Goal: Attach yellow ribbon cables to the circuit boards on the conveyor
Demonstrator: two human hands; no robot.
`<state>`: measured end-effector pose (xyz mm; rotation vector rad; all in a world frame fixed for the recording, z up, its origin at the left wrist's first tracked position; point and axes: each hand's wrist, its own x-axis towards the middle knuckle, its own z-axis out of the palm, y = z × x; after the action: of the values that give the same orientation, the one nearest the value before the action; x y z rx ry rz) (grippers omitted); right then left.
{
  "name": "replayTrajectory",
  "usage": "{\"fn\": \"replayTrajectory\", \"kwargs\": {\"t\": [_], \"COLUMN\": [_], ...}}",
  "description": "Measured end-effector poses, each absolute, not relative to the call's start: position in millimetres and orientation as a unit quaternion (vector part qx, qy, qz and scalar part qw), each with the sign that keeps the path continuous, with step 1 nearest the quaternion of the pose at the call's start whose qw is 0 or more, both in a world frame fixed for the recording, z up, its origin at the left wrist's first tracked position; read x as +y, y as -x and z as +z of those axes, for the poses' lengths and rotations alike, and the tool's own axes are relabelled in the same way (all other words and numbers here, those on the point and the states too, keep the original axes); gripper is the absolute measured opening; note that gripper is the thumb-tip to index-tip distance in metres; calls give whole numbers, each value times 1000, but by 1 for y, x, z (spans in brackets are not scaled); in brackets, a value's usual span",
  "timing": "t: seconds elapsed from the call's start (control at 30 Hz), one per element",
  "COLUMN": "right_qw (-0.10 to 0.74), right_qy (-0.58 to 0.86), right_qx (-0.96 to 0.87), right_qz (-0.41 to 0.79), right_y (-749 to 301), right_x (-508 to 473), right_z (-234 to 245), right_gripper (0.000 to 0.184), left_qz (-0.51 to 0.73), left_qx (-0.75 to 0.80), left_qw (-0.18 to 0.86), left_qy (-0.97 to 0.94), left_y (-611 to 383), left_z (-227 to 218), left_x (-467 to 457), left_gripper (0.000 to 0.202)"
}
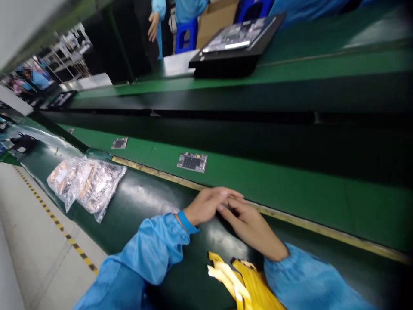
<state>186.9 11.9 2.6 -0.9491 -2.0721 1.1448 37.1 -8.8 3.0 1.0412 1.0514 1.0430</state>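
My left hand [208, 204] and my right hand [251, 226] meet on the dark green bench top [145, 202], fingertips together near the yellow stripe at the belt's edge. The fingers lie close and partly overlap; whatever sits between them is hidden. Both arms wear blue sleeves. Yellow strips [238, 280] lie on the bench just under my right wrist. A small circuit board [192, 162] rests on the green belt beyond my hands, and another one [119, 143] lies further left.
Two clear bags of small parts [85, 183] sit on the bench at left. On the far belt rests a black tray with a flat panel [238, 43]. Beyond it are a cardboard box [216, 19], blue stools and a person in blue.
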Motion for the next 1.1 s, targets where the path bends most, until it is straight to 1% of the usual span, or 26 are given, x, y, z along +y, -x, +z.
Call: {"fn": "replayTrajectory", "kwargs": {"t": [0.07,0.17,0.3,0.43,0.47,0.57,0.6,0.67,0.73,0.97,1.1], "right_qw": [265,201,60,-83,-112,-178,-193,-209,-207,-171,-131], "right_qy": [357,330,250,214,208,207,210,216,217,207,196], "right_qx": [-773,-801,-878,-914,-916,-918,-918,-918,-917,-909,-897], "right_qz": [453,458,403,336,324,288,276,259,263,319,374], "right_y": [-191,-203,-218,-216,-214,-205,-203,-200,-198,-205,-214], "right_x": [12,11,-1,-23,-28,-38,-39,-40,-38,-28,-19], "right_z": [16,35,57,72,75,77,76,74,71,68,72], "right_gripper": [54,44,22,7,7,23,24,18,11,14,14], "left_qz": [466,462,446,440,438,430,428,429,431,429,439], "left_qx": [448,449,442,442,444,449,450,448,444,444,440], "left_qw": [649,678,701,701,700,697,696,695,695,700,697], "left_qy": [-401,-352,-338,-345,-348,-358,-360,-364,-366,-358,-357], "left_y": [-37,-37,-38,-40,-41,-42,-43,-44,-44,-45,-44], "left_z": [5,7,12,14,13,12,11,10,8,6,7], "left_x": [-6,-3,-2,-2,-2,-2,-2,-1,-1,0,-1], "left_gripper": [64,67,68,68,67,66,65,64,64,65,63]}}
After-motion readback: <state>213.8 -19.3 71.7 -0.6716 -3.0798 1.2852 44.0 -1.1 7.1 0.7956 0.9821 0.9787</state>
